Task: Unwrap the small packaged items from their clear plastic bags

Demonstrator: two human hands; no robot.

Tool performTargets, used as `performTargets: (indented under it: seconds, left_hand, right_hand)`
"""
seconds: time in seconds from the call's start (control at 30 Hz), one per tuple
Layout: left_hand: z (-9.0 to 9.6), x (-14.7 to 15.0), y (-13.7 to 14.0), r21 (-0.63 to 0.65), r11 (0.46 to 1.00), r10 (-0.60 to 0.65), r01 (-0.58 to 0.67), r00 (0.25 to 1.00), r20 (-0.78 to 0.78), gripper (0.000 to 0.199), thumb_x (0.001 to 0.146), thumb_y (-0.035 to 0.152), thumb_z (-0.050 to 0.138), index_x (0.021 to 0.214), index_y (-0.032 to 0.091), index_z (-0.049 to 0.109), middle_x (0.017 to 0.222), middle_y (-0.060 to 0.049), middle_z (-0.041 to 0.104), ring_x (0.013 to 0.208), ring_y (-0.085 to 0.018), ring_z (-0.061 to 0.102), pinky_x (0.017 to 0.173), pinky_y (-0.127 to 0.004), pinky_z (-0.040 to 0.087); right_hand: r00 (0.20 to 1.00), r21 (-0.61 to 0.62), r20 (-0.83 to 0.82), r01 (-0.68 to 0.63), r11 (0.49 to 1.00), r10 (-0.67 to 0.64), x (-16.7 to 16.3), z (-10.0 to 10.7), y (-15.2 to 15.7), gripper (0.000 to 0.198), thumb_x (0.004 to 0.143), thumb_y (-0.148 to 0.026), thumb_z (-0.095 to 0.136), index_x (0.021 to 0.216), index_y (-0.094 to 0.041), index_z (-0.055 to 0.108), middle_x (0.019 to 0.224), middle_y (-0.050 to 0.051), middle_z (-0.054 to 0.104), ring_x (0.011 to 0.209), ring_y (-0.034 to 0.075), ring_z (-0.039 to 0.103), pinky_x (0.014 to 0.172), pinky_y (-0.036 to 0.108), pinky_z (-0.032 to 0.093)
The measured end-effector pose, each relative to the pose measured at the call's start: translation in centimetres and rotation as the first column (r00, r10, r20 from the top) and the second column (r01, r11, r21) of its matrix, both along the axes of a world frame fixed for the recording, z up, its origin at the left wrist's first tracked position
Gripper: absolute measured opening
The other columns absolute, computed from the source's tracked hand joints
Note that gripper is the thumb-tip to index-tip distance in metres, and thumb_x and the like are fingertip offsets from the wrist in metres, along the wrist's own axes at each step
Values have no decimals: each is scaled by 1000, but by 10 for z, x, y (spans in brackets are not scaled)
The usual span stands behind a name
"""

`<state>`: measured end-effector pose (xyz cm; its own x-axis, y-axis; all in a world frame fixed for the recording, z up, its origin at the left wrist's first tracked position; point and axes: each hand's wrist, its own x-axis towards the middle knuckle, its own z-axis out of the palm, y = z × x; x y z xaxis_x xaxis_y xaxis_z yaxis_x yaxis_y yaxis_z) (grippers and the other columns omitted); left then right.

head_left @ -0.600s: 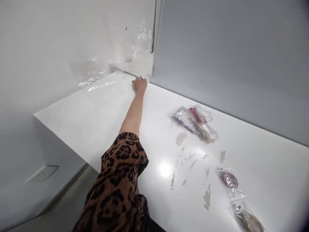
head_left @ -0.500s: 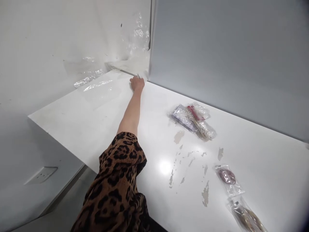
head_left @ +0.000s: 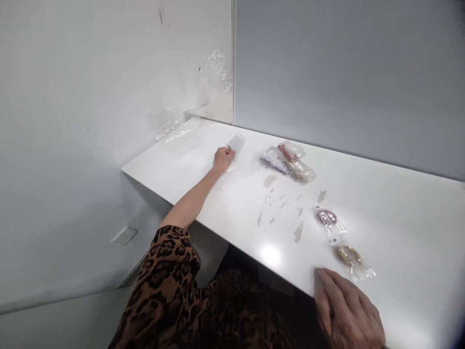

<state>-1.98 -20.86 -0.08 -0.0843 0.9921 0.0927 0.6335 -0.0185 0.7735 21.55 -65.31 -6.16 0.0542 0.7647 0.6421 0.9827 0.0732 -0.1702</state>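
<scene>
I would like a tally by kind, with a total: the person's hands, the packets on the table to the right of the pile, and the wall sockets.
Hands: 2, left hand and right hand
Packets: 2, reddish packet and golden-brown packet
Wall socket: 1
Total: 5

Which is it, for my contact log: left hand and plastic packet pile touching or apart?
Apart: the head view shows white tabletop between the left hand and the plastic packet pile.

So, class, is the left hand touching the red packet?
No, white table shows between the left hand and the red packet.
</scene>
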Motion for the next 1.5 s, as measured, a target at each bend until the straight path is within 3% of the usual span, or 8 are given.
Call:
performTargets:
  seconds: [0.23, 0.4, 0.6, 0.8, 0.97, 1.1, 1.27, 1.5]
  left_hand:
    - [4, 1, -96, 181, 951, -134, 252, 860, -493, 12, 101, 22, 53, 105, 20, 64, 129, -14, 63, 110, -25, 65, 97, -36, 50]
    - [18, 8, -105, 55, 935, -191, 351, 626, -756, 42, 103, 11, 29, 120, 17, 67, 139, -21, 60, 132, -33, 56, 107, -44, 46]
    - [50, 24, -119, -70, 957, -203, 282, 477, -855, 41, 96, 11, 46, 134, 12, 63, 147, -25, 53, 133, -38, 54, 109, -47, 46]
    - [48, 90, -173, -117, 816, -505, 566, 600, -620, 39, 106, 38, 46, 135, 19, 64, 146, -15, 58, 128, -30, 60, 114, -41, 44]
    - [28, 151, -200, -190, 653, -741, 733, 566, -362, 59, 102, 53, 53, 148, 17, 56, 149, -18, 55, 136, -33, 56, 114, -42, 44]
    - [20, 180, -204, -165, 575, -808, 801, 524, -269, 45, 94, 54, 64, 125, 21, 66, 130, -12, 64, 120, -28, 63, 104, -38, 48]
    - [14, 190, -216, -123, 591, -804, 797, 570, -167, 36, 92, 54, 70, 109, 22, 65, 114, -8, 70, 109, -26, 64, 95, -36, 48]
    - [3, 189, -227, -77, 668, -734, 740, 673, 90, 50, 84, 21, 72, 131, 27, 59, 101, -1, 66, 91, -17, 64, 87, -32, 51]
  right_hand:
    - [996, 0, 23, -85, 996, 85, -9, 18, 10, 22, 100, -14, 64, 121, -19, 68, 115, 10, 77, 106, 29, 70, 87, 41, 51]
    - [941, -16, -235, -253, 967, 243, 17, 35, 9, 27, 104, -20, 53, 127, -25, 67, 117, 11, 74, 109, 29, 69, 95, 47, 56]
    - [978, -205, -200, -96, 974, 54, 68, 51, 29, 45, 103, -46, 50, 137, -21, 65, 137, 19, 65, 125, 40, 59, 103, 59, 52]
    - [983, -401, -185, -97, 911, 23, 86, 38, 56, 55, 100, -58, 44, 136, -21, 62, 140, 20, 63, 125, 44, 58, 99, 63, 50]
    - [954, -347, -295, -148, 926, 42, 91, 36, 60, 47, 100, -49, 43, 127, -20, 67, 122, 19, 72, 116, 40, 62, 102, 62, 50]
    - [882, -323, -460, -59, 945, -103, 110, 40, 58, 54, 95, -54, 53, 133, -17, 66, 126, 21, 71, 118, 39, 63, 103, 60, 51]
    - [750, -285, -627, 30, 958, -210, 126, 53, 68, 67, 91, -71, 61, 131, -18, 67, 120, 19, 72, 107, 35, 67, 92, 54, 56]
    - [822, -345, -566, -167, 924, -63, 99, 56, 94, 60, 87, -71, 58, 117, -20, 67, 108, 16, 72, 104, 36, 64, 90, 54, 54]
